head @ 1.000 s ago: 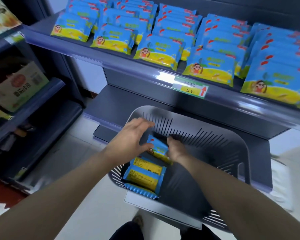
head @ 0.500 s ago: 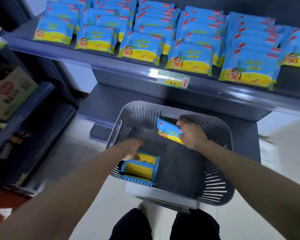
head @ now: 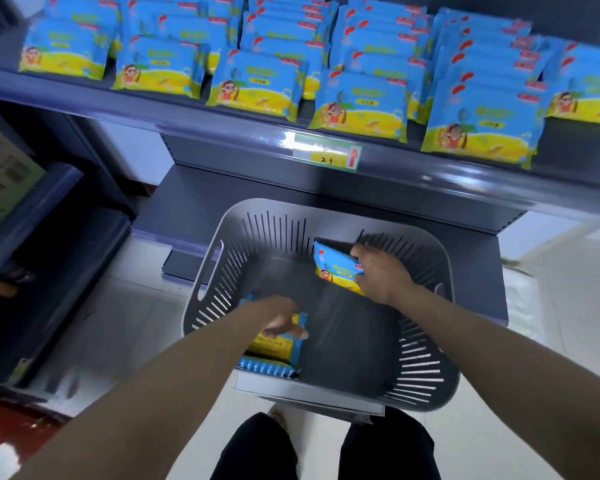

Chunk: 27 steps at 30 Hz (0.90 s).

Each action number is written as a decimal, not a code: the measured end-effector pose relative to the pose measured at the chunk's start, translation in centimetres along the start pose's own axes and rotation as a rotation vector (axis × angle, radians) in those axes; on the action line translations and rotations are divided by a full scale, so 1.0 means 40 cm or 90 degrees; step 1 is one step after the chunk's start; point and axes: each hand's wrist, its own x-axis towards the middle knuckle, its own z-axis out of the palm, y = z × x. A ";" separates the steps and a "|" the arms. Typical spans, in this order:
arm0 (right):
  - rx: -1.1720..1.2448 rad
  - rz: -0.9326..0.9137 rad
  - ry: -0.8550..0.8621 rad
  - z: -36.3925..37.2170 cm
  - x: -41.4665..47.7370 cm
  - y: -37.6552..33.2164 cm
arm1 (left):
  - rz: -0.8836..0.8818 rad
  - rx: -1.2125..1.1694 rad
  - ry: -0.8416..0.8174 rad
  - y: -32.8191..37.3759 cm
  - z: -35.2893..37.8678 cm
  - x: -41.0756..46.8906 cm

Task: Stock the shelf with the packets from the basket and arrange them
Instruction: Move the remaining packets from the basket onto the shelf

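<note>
Shelf (head: pixel 153 116): above and beyond the basket, with rows of packets (head: pixel 257 88) lying flat along its front edge.
Basket (head: pixel 440 341): grey, with slotted walls. Both arms reach down into it, as they did half a second ago.
Right hand (head: pixel 381 275): inside the basket by its far wall. Its grip is closed on a blue-and-yellow packet (head: pixel 333 268), fingers over the top edge. It is in almost the same spot as half a second ago; a second ago it was at the basket's middle, beside the left hand.
Left hand (head: pixel 281 317): at the basket's near-left corner. It has dropped onto the stack of packets (head: pixel 274 355) and covers more of it than before. The fingers are bent down and blurred, so I cannot tell whether the grip has closed.
Price tag (head: pixel 328 155): on the shelf lip, straight beyond the basket.
</note>
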 end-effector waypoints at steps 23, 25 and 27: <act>-0.004 -0.076 0.071 -0.223 -0.053 -0.084 | 0.004 0.006 0.269 -0.064 -0.160 -0.255; 0.004 -0.086 0.088 -0.258 -0.059 -0.091 | 0.017 -0.029 0.312 -0.051 -0.184 -0.284; 0.010 -0.102 0.116 -0.295 -0.068 -0.096 | 0.033 -0.050 0.323 -0.030 -0.209 -0.310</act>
